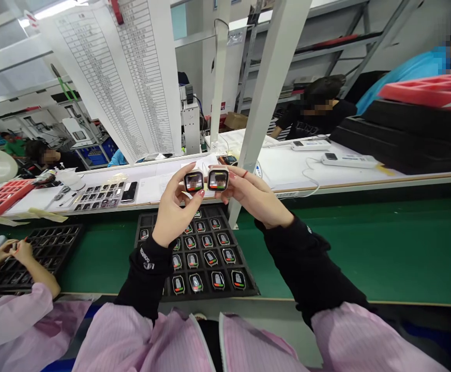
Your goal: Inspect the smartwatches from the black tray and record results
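My left hand (176, 206) is raised in front of me, fingers pinched round a small square watch body (193, 181) with a lit screen. My right hand (253, 196) holds a second lit watch body (218, 179) right beside the first, the two nearly touching. Both are lifted above a black compartment tray (147, 225) that lies on the green belt (365, 248) and holds several more watch bodies with lit screens. Black sleeves cover both my wrists.
A co-worker's hands (14, 251) at the left reach over another black tray (55, 243). A white post (256, 129) rises just behind my hands. A white shelf behind carries a grey parts tray (99, 196), a phone (129, 191), a red tray (0, 199) and power strips (347, 160). Stacked black trays (411, 137) sit at right.
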A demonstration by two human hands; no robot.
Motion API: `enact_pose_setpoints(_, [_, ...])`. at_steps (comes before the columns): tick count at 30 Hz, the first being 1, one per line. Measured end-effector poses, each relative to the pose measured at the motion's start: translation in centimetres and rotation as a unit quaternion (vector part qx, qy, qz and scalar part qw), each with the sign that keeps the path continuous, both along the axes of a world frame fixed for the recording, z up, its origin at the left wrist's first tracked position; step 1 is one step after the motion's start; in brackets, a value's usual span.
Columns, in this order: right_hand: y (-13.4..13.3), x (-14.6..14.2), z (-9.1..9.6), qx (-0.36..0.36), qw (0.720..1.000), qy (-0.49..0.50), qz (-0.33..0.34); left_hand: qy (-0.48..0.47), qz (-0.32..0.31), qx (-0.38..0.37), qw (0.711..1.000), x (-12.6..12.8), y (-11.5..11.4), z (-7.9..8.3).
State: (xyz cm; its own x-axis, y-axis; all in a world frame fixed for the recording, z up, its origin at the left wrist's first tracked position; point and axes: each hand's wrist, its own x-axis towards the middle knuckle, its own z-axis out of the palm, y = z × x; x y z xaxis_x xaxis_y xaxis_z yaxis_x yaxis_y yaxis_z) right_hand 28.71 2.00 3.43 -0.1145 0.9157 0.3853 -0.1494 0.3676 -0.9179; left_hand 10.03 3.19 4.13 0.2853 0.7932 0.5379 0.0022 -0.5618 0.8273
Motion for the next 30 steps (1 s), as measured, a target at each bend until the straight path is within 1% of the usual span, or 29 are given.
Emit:
enact_pose_setpoints(3, [-0.1,0.0,-0.8,-0.023,0.999,0.024,0.001,-0.006,-0.008,-0.021,1.0,-0.1,-0.1,-0.8])
enact_pose_setpoints(5, [-0.2,-0.1,-2.4,-0.055,0.998,0.03,0.013,-0.018,-0.017,-0.056,0.998,-0.5,-0.3,-2.2])
enact_pose_setpoints(6, [-0.4,-0.1,-3.5,-0.074,0.997,0.027,0.022,-0.026,-0.019,-0.08,0.996,-0.9,-0.6,-3.2])
enact_pose_setpoints(8, [-0.6,-0.2,-6.6,-0.109,0.993,0.012,0.037,-0.034,-0.016,-0.14,0.989,-1.7,-1.4,-5.5])
enact_pose_setpoints(11, [-1.0,-0.1,-12.7,-0.153,0.987,-0.026,0.047,-0.037,-0.003,-0.236,0.971,-3.1,-3.0,-8.9])
enact_pose_setpoints(13, [-1.2,0.0,-17.1,-0.175,0.98,-0.087,0.037,-0.036,0.005,-0.282,0.959,-3.8,-4.0,-10.7])
enact_pose_setpoints(14, [-1.2,0.2,-19.1,-0.178,0.973,-0.143,0.019,-0.034,0.007,-0.296,0.955,-4.0,-4.3,-11.4])
enact_pose_setpoints(15, [-1.3,0.3,-21.0,-0.176,0.96,-0.219,-0.005,-0.032,0.008,-0.305,0.952,-4.2,-4.6,-11.9])
enact_pose_setpoints(17, [-1.2,0.5,-23.8,-0.138,0.915,-0.374,-0.055,-0.027,0.003,-0.311,0.95,-4.3,-4.9,-12.6])
enact_pose_setpoints(19, [-1.1,0.7,-25.2,-0.092,0.859,-0.493,-0.102,-0.027,-0.001,-0.31,0.95,-4.3,-5.0,-12.8])
enact_pose_setpoints(20, [-1.1,0.7,-25.4,-0.079,0.835,-0.529,-0.125,-0.027,-0.001,-0.311,0.95,-4.2,-5.0,-12.8])
enact_pose_setpoints(21, [-1.2,0.6,-25.1,-0.074,0.819,-0.549,-0.149,-0.027,0.0,-0.314,0.949,-4.2,-5.0,-12.7])
enact_pose_setpoints(22, [-1.4,0.5,-24.5,-0.068,0.815,-0.55,-0.171,-0.026,0.003,-0.318,0.948,-4.2,-5.1,-12.7])
enact_pose_setpoints(23, [-1.7,0.3,-23.6,-0.057,0.827,-0.529,-0.184,-0.024,0.007,-0.324,0.946,-4.2,-5.1,-12.6])
enact_pose_setpoints(24, [-2.1,-0.1,-22.4,-0.038,0.852,-0.488,-0.187,-0.021,0.012,-0.33,0.944,-4.2,-5.1,-12.5])
enact_pose_setpoints(25, [-2.5,-0.5,-21.0,-0.006,0.885,-0.43,-0.177,-0.017,0.014,-0.337,0.941,-4.2,-5.1,-12.4])
enact_pose_setpoints(26, [-3.1,-1.0,-19.4,0.024,0.919,-0.366,-0.148,-0.015,0.015,-0.342,0.94,-4.2,-5.1,-12.4])
enact_pose_setpoints(27, [-3.6,-1.5,-17.9,0.052,0.941,-0.312,-0.117,-0.014,0.014,-0.346,0.938,-4.2,-5.1,-12.5])
enact_pose_setpoints(28, [-4.2,-2.1,-16.4,0.082,0.952,-0.278,-0.097,-0.016,0.011,-0.35,0.937,-4.2,-5.1,-12.5])
enact_pose_setpoints(30, [-5.0,-3.1,-14.1,0.142,0.956,-0.244,-0.083,-0.026,0.001,-0.353,0.935,-4.1,-5.1,-12.7])
